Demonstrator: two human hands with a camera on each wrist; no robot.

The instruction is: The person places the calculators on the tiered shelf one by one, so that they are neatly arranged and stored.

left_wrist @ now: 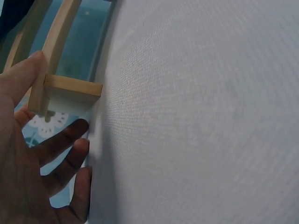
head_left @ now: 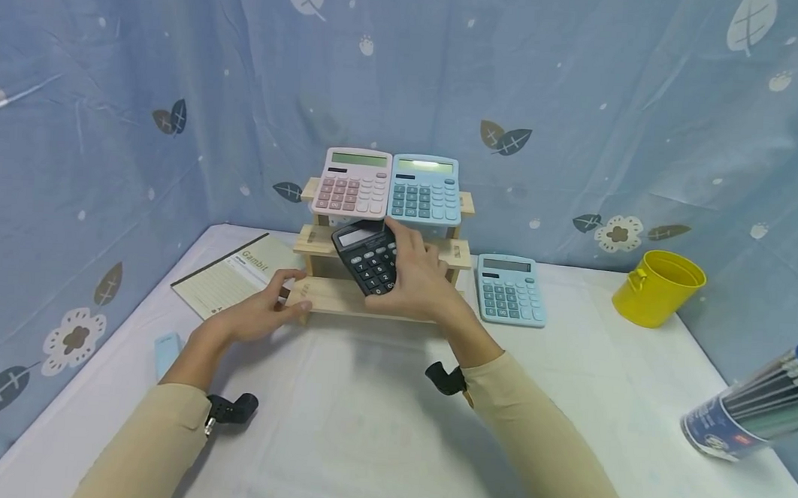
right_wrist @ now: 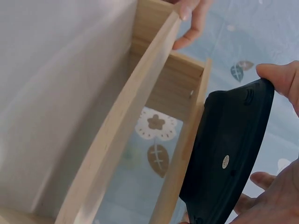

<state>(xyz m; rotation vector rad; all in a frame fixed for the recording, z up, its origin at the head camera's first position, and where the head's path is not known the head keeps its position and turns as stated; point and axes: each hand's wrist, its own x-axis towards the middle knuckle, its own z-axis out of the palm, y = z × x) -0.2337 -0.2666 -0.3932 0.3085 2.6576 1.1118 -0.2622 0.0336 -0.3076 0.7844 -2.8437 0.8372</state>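
Observation:
A three-tier wooden rack [head_left: 336,294] stands near the back of the table. My left hand [head_left: 256,313] pinches the left end of its lowest shelf, and the left wrist view has the thumb [left_wrist: 25,74] on the wood with the other fingers spread apart. My right hand [head_left: 421,276] holds a black calculator [head_left: 364,258] by its edges, tilted in front of the middle shelf. Its dark underside [right_wrist: 226,149] faces the right wrist camera, one long edge close to a shelf board. On the top tier, a pink calculator [head_left: 352,186] and a light blue calculator [head_left: 425,194] lean side by side.
Another light blue calculator [head_left: 510,292] lies right of the rack. A notepad [head_left: 235,274] and a small light blue object [head_left: 166,353] lie to the left. Toward the right stand a yellow bucket [head_left: 652,292] and a tub of pencils [head_left: 724,428]. A patterned curtain [head_left: 408,76] hangs behind.

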